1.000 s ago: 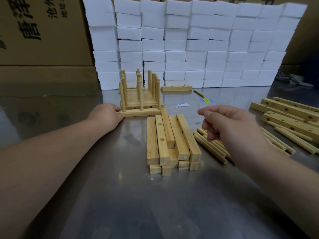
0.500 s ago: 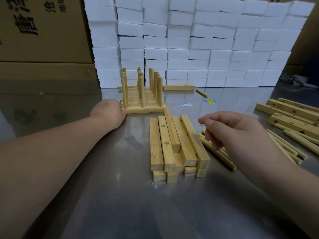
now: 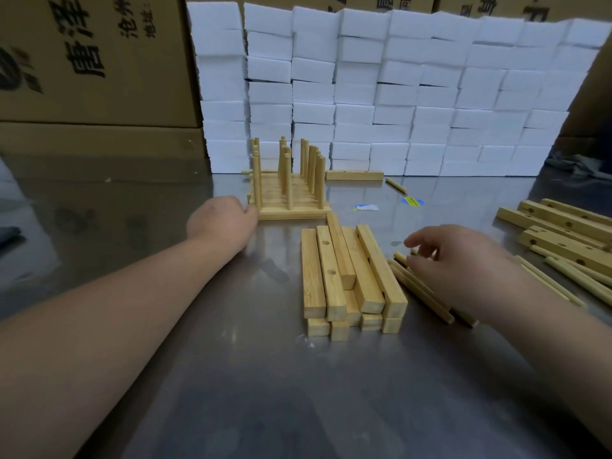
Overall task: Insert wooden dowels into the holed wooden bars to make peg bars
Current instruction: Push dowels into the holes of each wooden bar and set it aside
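A group of finished peg bars (image 3: 289, 197) with upright dowels stands at the table's middle back. My left hand (image 3: 220, 223) rests against its left front corner, fingers turned away from the camera and holding nothing. In front lies a two-layer stack of holed wooden bars (image 3: 344, 276). To its right is a bundle of loose dowels (image 3: 422, 293). My right hand (image 3: 463, 266) hovers low over them, fingers relaxed and pointing down, fingertips at the dowels' far ends.
More holed bars (image 3: 563, 230) and dowels (image 3: 583, 279) lie at the right edge. One bar (image 3: 354, 175) and a dowel (image 3: 395, 186) lie before the wall of white foam blocks (image 3: 397, 94). Cardboard boxes (image 3: 82, 61) stand at the back left. The table (image 3: 231, 376) is shiny metal.
My right hand has dropped from mid-air down to the loose dowels beside the stack. My left hand has stayed at the peg bars' corner.
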Demonstrator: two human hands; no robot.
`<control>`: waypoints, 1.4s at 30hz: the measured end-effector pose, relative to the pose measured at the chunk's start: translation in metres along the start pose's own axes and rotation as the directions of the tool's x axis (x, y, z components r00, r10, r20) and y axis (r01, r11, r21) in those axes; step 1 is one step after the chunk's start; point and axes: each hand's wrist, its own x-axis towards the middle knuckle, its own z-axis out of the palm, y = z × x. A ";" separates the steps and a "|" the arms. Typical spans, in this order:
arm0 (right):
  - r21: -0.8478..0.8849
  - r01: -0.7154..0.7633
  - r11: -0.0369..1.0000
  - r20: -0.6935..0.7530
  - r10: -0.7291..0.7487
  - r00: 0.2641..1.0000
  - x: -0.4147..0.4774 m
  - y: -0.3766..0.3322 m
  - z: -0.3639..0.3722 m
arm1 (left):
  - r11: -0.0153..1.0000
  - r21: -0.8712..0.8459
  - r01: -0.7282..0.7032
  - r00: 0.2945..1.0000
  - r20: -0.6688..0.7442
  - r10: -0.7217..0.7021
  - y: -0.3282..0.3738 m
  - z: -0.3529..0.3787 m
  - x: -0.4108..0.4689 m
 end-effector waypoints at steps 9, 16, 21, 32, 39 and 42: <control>-0.206 0.056 0.977 0.113 -0.033 0.993 0.000 0.001 0.006 | 0.804 -0.586 0.105 0.995 0.063 -0.084 0.026 -0.018 -0.071; -0.235 0.131 0.963 0.139 -0.100 0.985 -0.005 -0.002 0.006 | 0.854 -0.519 -0.019 0.925 0.314 0.212 0.042 -0.016 -0.101; -0.266 0.149 0.952 0.144 -0.114 0.983 -0.005 -0.005 0.007 | 0.832 -0.555 -0.019 0.904 0.346 0.252 0.041 -0.016 -0.099; -0.366 0.071 0.928 0.126 -0.026 0.992 -0.006 -0.017 0.005 | 0.822 -0.568 0.047 0.931 0.322 0.169 0.038 -0.017 -0.097; -0.378 0.100 0.920 0.177 -0.034 0.984 -0.006 -0.019 0.009 | 0.714 -0.690 0.123 0.941 0.309 0.136 0.038 -0.016 -0.095; -0.391 0.101 0.915 0.168 -0.037 0.985 -0.007 -0.020 0.006 | 0.641 -0.748 0.170 0.959 0.275 0.066 0.039 -0.018 -0.093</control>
